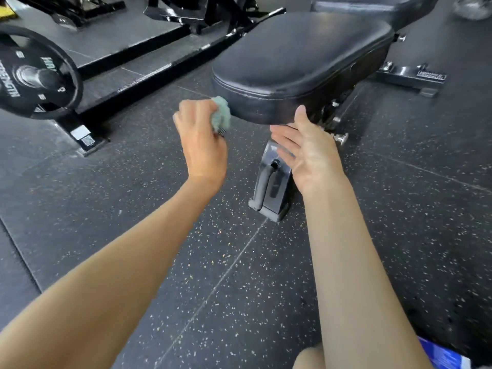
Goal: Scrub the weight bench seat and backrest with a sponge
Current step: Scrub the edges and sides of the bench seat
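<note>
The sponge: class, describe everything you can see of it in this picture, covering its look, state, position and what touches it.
The sponge is pale green, soft-looking and scrunched rather than flat, with a darker patch at its lower end. Only part of it shows; the rest is hidden inside the left hand, which grips it. It sits at the front left corner of the black padded seat, apparently against the pad's side edge, well above the speckled floor.

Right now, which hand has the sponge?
The left hand: its fingers are curled round the green sponge at the front corner of the seat. The right hand is open, fingers straight, holding nothing.
</note>
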{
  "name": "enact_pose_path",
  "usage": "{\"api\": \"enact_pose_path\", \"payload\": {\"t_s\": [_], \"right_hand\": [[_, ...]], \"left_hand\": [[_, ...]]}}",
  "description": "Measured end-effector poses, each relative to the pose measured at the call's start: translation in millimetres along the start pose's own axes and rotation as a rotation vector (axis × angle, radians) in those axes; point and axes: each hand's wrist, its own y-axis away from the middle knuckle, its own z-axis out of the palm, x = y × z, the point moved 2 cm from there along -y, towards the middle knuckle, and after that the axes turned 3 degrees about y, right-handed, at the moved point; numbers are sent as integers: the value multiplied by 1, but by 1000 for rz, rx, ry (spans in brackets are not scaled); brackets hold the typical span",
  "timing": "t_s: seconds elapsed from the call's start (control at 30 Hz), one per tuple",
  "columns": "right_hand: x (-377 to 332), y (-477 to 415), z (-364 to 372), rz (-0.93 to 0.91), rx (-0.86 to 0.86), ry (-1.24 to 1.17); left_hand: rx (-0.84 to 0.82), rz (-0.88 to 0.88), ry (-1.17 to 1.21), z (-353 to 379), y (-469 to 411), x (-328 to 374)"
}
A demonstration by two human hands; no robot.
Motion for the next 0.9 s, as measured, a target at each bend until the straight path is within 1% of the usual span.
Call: {"api": "enact_pose_path", "payload": {"t_s": [0.03, 0.07, 0.13, 0.17, 0.23, 0.33, 0.37, 0.4, 0.43, 0.47, 0.57, 0.6, 0.63, 0.7, 0.73, 0.83, 0.87, 0.9], "right_hand": [[0, 0, 2, 5, 3, -14], [1, 0, 4, 7, 2, -31], [3, -1, 6, 3, 0, -70], [4, -2, 6, 2, 2, -84], [5, -2, 6, 4, 0, -98], [3, -1, 5, 11, -4, -60], [3, 0, 5, 13, -3, -35], [2, 1, 6, 13, -1, -18], [2, 1, 7, 12, 3, -9], [1, 1, 8, 10, 8, -15], [3, -1, 12, 0, 3, -83], [4, -2, 13, -1, -3, -107], [5, -2, 13, 0, -1, -121], [6, -4, 13, 3, 14, -139], [5, -4, 13, 6, 17, -140], [3, -1, 12, 14, 0, -110], [3, 0, 11, 14, -5, -108], [2, 0, 11, 15, -8, -111]], "left_hand": [[31, -96, 44, -1, 1, 5], [24, -92, 85, 0, 2, 14], [-11, 9, 153, 6, 4, 37], [6, 9, 180, 9, 4, 46], [94, -86, 221, 11, -2, 53], [226, -290, 265, 9, -21, 39], [248, -349, 265, 8, -27, 34], [249, -373, 255, 7, -29, 34], [232, -355, 237, 6, -27, 38], [205, -296, 221, 6, -21, 45], [56, -47, 246, 12, 7, 68], [32, -3, 266, 12, 11, 69], [38, 3, 282, 13, 12, 67], [111, -73, 301, 14, 9, 61], [156, -167, 312, 14, 7, 59], [309, -624, 356, 14, -1, 45], [321, -675, 340, 14, -2, 42], [301, -643, 315, 14, 0, 41]]}}
